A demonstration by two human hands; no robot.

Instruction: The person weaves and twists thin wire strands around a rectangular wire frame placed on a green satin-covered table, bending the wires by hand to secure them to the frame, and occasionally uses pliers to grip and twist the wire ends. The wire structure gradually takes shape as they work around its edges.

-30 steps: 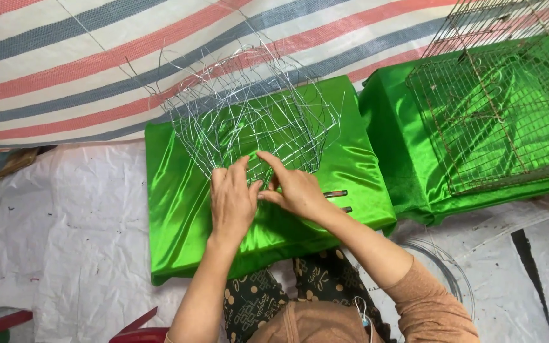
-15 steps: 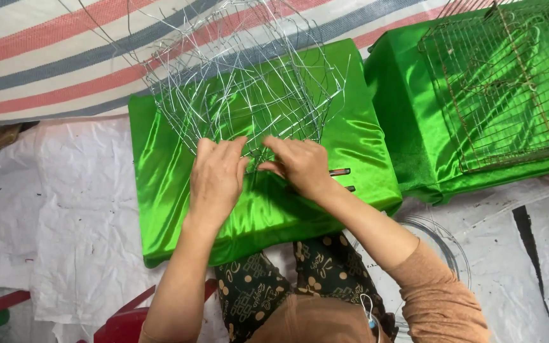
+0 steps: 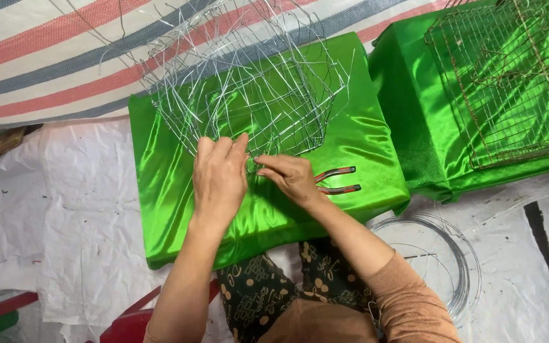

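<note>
Clearly you are partway through weaving the wire frame [image 3: 243, 89], which sits on the green satin cushion [image 3: 173, 190] in front of you, toward that cushion's far edge. Much of the frame already stands: a loose, open cage of thin silvery strands crossing each other, with many ends still sticking out free above and to the sides, so by my reading the body is roughed in but the tying-off and tidying remain. Your left hand [image 3: 219, 178] lies palm down at the frame's near lower edge, fingers curled over the bottom strands and pressing them against the cushion. Your right hand [image 3: 290, 176] is just beside it, fingers pinched together on a strand at the same lower edge; whether it grips one wire or several I cannot tell. Pliers with red handles [image 3: 338, 180] rest on the cushion right of the frame's near edge, partly under your right wrist and not held. Further right of the frame, on a second green cushion [image 3: 408, 114], lies a finished-looking rusty wire grid [image 3: 509, 82], flat and regular, a fair contrast to the loose one in your hands. A coil of spare wire [image 3: 440, 260] lies on the white sheet [image 3: 65, 222], near and to the right of the frame's cushion.
</note>
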